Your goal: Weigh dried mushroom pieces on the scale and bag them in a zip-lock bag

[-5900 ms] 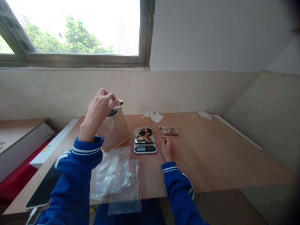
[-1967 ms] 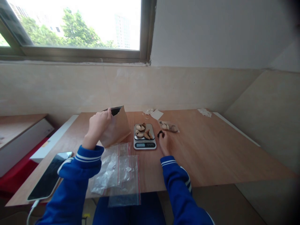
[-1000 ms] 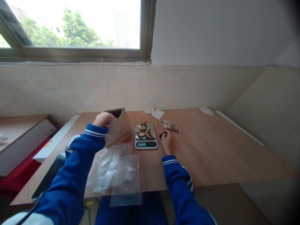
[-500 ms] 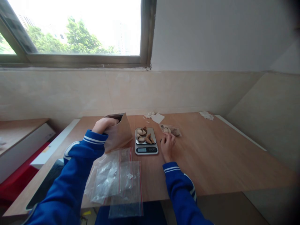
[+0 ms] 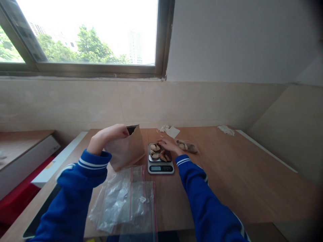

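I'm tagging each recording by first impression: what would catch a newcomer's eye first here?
Probably the bright window at upper left, then the white-striped blue sleeves below. The left hand dips into the mouth of a brown paper bag left of centre; the right hand is over a small scale bearing pale and brown pieces, near the middle.

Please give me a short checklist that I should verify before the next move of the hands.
1. Mouth of the paper bag open: ok, the left hand reaches into it.
2. Left hand's grip visible: cannot tell, its fingertips are hidden inside.
3. Dried pieces lying on the scale: ok.
4. Scale clear of hands: not ok, the right hand is at its far side.
5. Display reading: cannot tell, digits too small.
6. Clear bags fully on the table: not ok, one overhangs the near edge.
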`<state>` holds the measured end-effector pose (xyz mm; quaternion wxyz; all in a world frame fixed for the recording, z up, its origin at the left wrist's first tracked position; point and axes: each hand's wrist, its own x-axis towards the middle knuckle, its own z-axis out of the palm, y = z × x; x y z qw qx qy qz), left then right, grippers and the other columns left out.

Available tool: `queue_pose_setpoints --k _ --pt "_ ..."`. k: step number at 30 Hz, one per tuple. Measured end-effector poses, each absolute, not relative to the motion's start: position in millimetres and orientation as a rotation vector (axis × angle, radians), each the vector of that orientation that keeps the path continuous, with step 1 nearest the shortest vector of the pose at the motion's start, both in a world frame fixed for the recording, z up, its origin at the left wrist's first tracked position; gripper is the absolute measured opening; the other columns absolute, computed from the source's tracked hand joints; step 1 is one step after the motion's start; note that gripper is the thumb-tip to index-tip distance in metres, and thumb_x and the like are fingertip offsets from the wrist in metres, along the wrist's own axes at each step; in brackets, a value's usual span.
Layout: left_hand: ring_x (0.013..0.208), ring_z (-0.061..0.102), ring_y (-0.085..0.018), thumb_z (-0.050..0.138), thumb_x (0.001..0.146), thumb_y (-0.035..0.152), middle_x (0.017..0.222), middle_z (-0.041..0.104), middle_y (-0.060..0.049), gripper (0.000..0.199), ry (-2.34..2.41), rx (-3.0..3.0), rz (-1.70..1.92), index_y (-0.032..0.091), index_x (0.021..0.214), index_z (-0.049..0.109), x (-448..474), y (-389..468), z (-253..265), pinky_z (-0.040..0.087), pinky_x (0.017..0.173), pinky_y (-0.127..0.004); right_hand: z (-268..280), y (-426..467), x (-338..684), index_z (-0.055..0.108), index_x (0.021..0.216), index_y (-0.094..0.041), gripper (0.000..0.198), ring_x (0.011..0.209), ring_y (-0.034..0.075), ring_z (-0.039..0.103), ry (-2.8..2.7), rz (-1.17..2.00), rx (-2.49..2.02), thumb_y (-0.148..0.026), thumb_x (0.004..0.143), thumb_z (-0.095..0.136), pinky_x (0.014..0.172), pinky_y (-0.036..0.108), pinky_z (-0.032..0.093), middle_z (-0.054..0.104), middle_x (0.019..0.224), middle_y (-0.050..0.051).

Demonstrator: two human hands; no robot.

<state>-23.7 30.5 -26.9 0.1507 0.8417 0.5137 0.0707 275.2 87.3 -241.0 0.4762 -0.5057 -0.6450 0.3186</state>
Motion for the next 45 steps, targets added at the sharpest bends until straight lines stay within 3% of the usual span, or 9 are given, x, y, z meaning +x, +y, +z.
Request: queue_pose_setpoints --k 4,8,18,24,32,37,39,42,45 --pt "0.071 0.062 -0.021 0.051 0.067 0.031 0.076 0.074 -0.004 0.032 1.425 2.459 0.147 0.017 0.078 0.078 -29.5 26.0 -11.4 0.044 0.061 -0.024 -247.7 90.6 277.1 0.063 0.056 -0.022 0.024 0.051 0.016 0.06 -1.528 0.82 -1.234 -0.039 0.064 0.077 0.054 0.029 0.054 0.065 0.053 0.0" --pt "0.076 0.065 -0.022 0.053 0.072 0.041 0.077 0.075 -0.005 0.036 1.47 2.377 0.244 0.019 0.086 0.078 -40.5 24.1 -2.5 0.047 0.069 -0.025 -253.5 84.8 277.6 0.064 0.058 -0.02 0.026 0.05 0.015 0.06 -1.453 0.83 -1.221 -0.042 0.068 0.073 0.052 0.027 0.053 0.064 0.052 0.0" --pt "0.084 0.067 -0.023 0.063 0.075 0.047 0.09 0.075 -0.006 0.034 1.274 2.223 0.819 0.021 0.093 0.077 -35.7 -9.2 4.7 0.051 0.079 -0.032 -261.7 72.6 298.6 0.065 0.081 -0.017 0.034 0.081 0.022 0.065 -1.199 0.701 -1.255 -0.048 0.068 0.067 0.077 0.039 0.053 0.071 0.086 0.008" --pt "0.075 0.067 -0.019 0.07 0.075 0.044 0.086 0.074 -0.01 0.033 0.686 1.79 0.615 0.014 0.088 0.076 2.6 -34.2 -42.7 0.053 0.073 -0.031 -278.1 27.8 320.1 0.06 0.091 -0.018 0.036 0.084 0.023 0.063 -1.028 0.501 -1.25 -0.047 0.071 0.065 0.08 0.039 0.051 0.067 0.093 0.01" --pt "0.067 0.065 -0.014 0.073 0.077 0.036 0.077 0.072 -0.009 0.025 0.473 1.495 0.593 0.012 0.084 0.076 31.2 -38.2 -102.7 0.05 0.067 -0.024 -302.1 -22.6 351.2 0.059 0.097 -0.018 0.035 0.08 0.024 0.06 -1.025 0.26 -1.453 -0.047 0.079 0.053 0.076 0.043 0.05 0.064 0.092 0.012" --pt "0.066 0.063 -0.013 0.074 0.076 0.036 0.076 0.071 -0.007 0.026 0.461 1.468 0.619 0.011 0.081 0.074 35.6 -40.8 -110.4 0.05 0.067 -0.023 -266.2 -39.3 327.1 0.063 0.101 -0.016 0.039 0.114 0.034 0.049 -1.107 0.005 -1.597 -0.047 0.078 0.055 0.1 0.058 0.032 0.058 0.112 0.017" --pt "0.066 0.062 -0.013 0.074 0.076 0.037 0.076 0.07 -0.007 0.027 0.48 1.475 0.619 0.011 0.081 0.074 36.4 -40.4 -112.2 0.05 0.066 -0.023 -237.9 -51.7 300.8 0.063 0.105 -0.02 0.039 0.117 0.032 0.048 -1.144 0.232 -1.435 -0.05 0.083 0.053 0.099 0.052 0.037 0.058 0.117 0.015" --pt "0.066 0.061 -0.013 0.073 0.076 0.037 0.075 0.07 -0.007 0.027 0.514 1.491 0.613 0.01 0.082 0.074 38.0 -39.5 -114.4 0.048 0.066 -0.023 -193.3 -73.3 260.1 0.059 0.117 -0.025 0.046 0.105 0.025 0.057 -1.287 0.911 -1.069 -0.054 0.095 0.031 0.085 0.041 0.049 0.061 0.117 0.009" --pt "0.068 0.06 -0.013 0.071 0.079 0.037 0.076 0.07 -0.007 0.028 0.529 1.531 0.605 0.01 0.085 0.074 39.7 -39.3 -117.7 0.047 0.067 -0.023 -161.3 -87.5 233.4 0.061 0.116 -0.026 0.042 0.092 0.02 0.061 -1.411 1.191 -0.882 -0.056 0.093 0.043 0.08 0.034 0.05 0.064 0.105 0.005"
